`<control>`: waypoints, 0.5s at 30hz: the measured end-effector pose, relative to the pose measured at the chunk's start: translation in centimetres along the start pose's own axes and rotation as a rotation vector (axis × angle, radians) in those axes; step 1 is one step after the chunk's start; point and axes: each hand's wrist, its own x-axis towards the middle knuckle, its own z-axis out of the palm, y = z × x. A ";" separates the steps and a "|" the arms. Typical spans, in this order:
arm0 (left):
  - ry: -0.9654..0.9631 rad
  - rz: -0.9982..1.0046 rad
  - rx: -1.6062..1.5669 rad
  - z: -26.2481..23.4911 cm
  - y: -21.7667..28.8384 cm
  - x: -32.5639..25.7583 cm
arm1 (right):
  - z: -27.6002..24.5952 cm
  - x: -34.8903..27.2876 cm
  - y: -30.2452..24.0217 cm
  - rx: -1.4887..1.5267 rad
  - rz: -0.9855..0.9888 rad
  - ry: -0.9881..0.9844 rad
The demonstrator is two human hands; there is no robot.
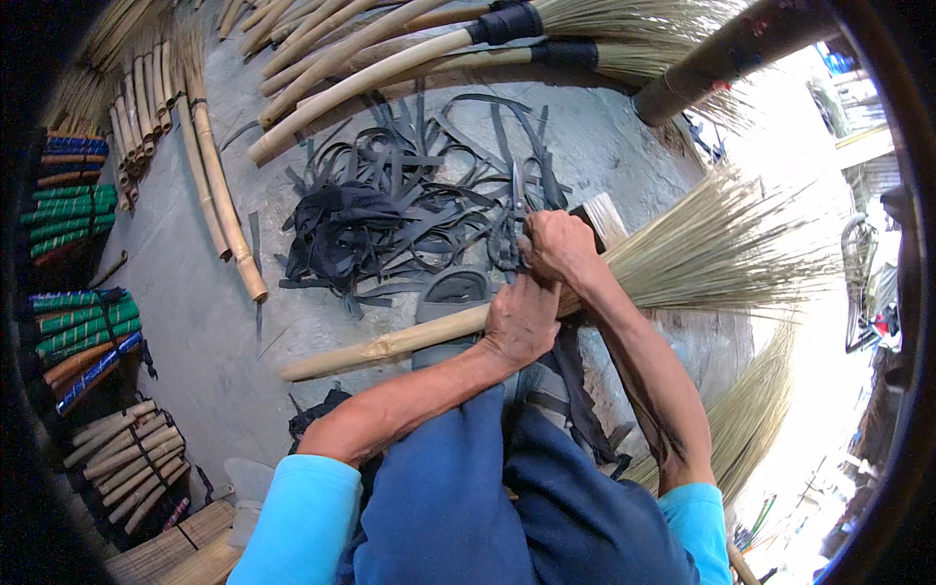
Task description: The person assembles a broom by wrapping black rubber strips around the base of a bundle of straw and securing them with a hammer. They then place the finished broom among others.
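A broom with a pale bamboo handle [375,349] and a fan of straw bristles [721,249] lies across my lap. My left hand [522,320] grips the handle just below the bristle head. My right hand [559,246] is closed over the neck where the bristles meet the handle, and it seems to hold a black strap [509,234] there. A grey sandal [450,292] shows under the handle.
A heap of black strips [390,210] lies on the concrete floor ahead. Finished brooms [468,44] lie at the top, loose bamboo poles [210,185] at the left, wrapped handles [73,322] stacked at far left. More straw [756,409] lies by my right side.
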 end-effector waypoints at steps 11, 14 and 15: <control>0.051 -0.014 -0.160 1.2 -0.2 -0.1 | 5.6 4.3 1.7 -0.043 0.250 -0.050; 0.096 -0.027 -0.148 1.4 -0.1 -0.3 | 5.5 4.4 1.5 -0.006 0.294 -0.060; 0.106 -0.017 -0.162 1.4 -0.2 -0.4 | 5.5 4.5 1.4 0.001 0.317 -0.062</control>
